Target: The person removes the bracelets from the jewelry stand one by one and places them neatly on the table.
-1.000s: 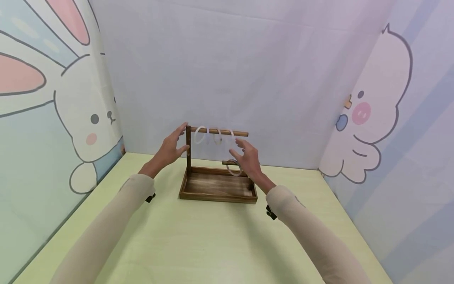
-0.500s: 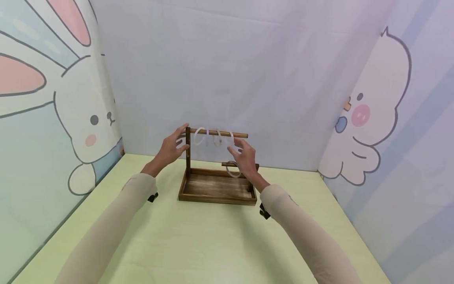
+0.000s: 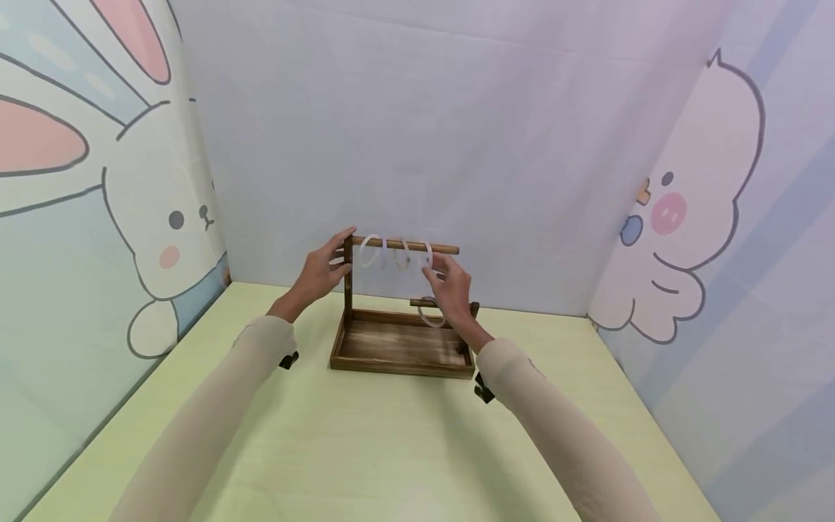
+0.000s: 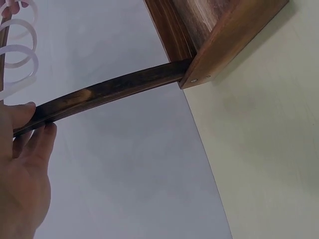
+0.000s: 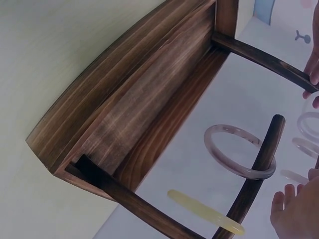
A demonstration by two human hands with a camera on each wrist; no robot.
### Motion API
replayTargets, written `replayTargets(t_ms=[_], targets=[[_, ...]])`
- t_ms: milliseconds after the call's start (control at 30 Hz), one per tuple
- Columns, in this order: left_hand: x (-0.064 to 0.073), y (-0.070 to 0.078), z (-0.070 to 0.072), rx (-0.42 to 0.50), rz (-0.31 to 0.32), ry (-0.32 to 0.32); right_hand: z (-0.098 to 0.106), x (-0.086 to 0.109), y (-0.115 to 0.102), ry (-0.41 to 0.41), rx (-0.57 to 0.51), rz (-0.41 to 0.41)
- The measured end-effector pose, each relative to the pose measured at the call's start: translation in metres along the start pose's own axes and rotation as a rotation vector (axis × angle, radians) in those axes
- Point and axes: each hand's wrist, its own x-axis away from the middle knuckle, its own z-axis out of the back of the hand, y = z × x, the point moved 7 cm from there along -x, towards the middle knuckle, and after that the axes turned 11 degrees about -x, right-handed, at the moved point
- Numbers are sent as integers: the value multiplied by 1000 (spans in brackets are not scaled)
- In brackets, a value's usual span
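Observation:
A dark wooden bangle stand has a left post (image 3: 348,293) and an upper rod (image 3: 449,249). My left hand (image 3: 316,274) grips that post near its top, thumb on one side and fingers on the other in the left wrist view. Several pale bangles hang from the upper rod, a white one (image 3: 362,255) furthest left. At the rod's right part, my right hand (image 3: 452,286) pinches the rightmost white bangle (image 3: 429,250); the fingertips are partly hidden. On the lower rod (image 5: 273,134) hang a greyish translucent bangle (image 5: 212,153) and a pale yellow one (image 5: 199,206).
The stand's base is a shallow wooden tray (image 3: 401,368) on a pale yellow-green table (image 3: 365,442). Behind it hangs a plain light cloth (image 3: 417,130). Side panels show a cartoon rabbit (image 3: 150,210) and a cartoon bird (image 3: 704,196).
My right hand has moved slightly left, its thumb and fingers closing in on the rightmost bangle. The left fingers have drawn further round the post's top.

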Motion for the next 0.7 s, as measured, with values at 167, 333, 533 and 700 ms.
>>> replayTargets(t_ms=[167,333,533,700], targets=[[-1,-2,-2,-16,17,-1,0,0,-1,18,-10,-5],[-2,-3,-2,-1,37,-7,1,0,2,39,-46,-17],[-4,-2,-1,11,49,-4,7,0,4,67,-85,-28],[-4,-2,0,12,46,-6,11,2,5,80,-79,-33]])
